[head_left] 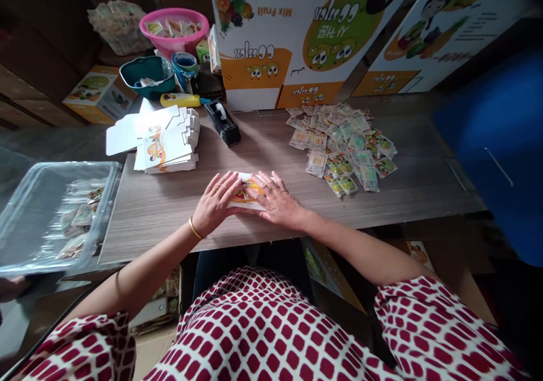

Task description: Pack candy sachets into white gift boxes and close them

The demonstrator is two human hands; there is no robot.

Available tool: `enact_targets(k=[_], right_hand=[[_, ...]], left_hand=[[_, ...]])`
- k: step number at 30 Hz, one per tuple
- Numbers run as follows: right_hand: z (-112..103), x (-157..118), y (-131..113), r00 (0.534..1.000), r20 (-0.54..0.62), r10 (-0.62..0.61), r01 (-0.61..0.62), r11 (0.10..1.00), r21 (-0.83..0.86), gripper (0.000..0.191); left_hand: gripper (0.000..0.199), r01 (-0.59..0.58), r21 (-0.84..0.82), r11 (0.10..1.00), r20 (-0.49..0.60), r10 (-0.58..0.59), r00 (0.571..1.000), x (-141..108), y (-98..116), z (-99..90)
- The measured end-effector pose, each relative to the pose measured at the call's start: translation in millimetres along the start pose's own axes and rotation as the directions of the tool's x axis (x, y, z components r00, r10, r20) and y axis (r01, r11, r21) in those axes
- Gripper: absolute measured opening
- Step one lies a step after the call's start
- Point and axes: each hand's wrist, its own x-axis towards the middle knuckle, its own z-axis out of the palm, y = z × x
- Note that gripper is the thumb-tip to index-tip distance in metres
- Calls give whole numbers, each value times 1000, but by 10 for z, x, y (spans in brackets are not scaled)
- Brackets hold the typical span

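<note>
A small printed carton (248,191) in white and orange lies near the front of the wooden table (254,236). My left hand (217,200) holds its left end, with fingers extended over the top. On its right part rests my right hand (278,200), fingers a little spread across the upper face and thumb along the near side. Much of the carton is hidden beneath both hands. Flattened printed cartons (167,140) are stacked to the left. Beyond my right hand, small printed sachets (343,137) lie in a loose heap.
A black tape dispenser (223,122) stands behind the hands, beside a yellow glue bottle (180,99). Farther back are a teal basket (148,81) and a pink tub (173,41). Large printed boxes (292,41) line the back edge. A clear bin (63,217) sits left; something blue (496,149) is right.
</note>
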Motion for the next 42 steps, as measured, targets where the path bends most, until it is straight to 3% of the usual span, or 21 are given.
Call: enact_targets(k=[3,6,11,16,19,24,28,32,38,42], right_hand=[[-83,-1,-3,999,36,-9,10,1000,-12,71],[-183,13,-19,996,86,19,-17,1000,-15,70],[-315,57,-58,984,157,79,-87,995,43,61],[-317,11,-79,988,128,85,-88,996,19,57],[-255,6,-135,992,95,81,-79,997,-25,56],[-138,-40,-191,997,-52,65,-68,996,-55,56],[-9,-292,-87,968,-227,-108,106,994,-23,50],[160,-503,-79,921,-371,-115,109,993,-38,41],[226,-489,-179,939,-336,-75,75,997,-13,40],[206,-448,-132,941,-326,-90,106,994,30,36]], left_hand=[[49,30,76,997,-277,-8,961,-244,98,48],[38,-11,193,981,-371,83,925,-423,280,68],[31,62,268,961,-329,31,944,-394,440,41],[20,99,127,987,-340,-50,939,-336,402,-25],[29,2,28,1000,-308,6,952,-285,348,-70],[68,-154,-43,987,-61,151,987,-68,243,-99],[63,-196,6,981,12,196,981,8,174,-109],[55,-211,6,977,42,211,977,-19,122,-148],[47,-243,-58,968,64,247,967,95,43,-175],[59,-334,-158,929,118,354,928,308,-10,-147]])
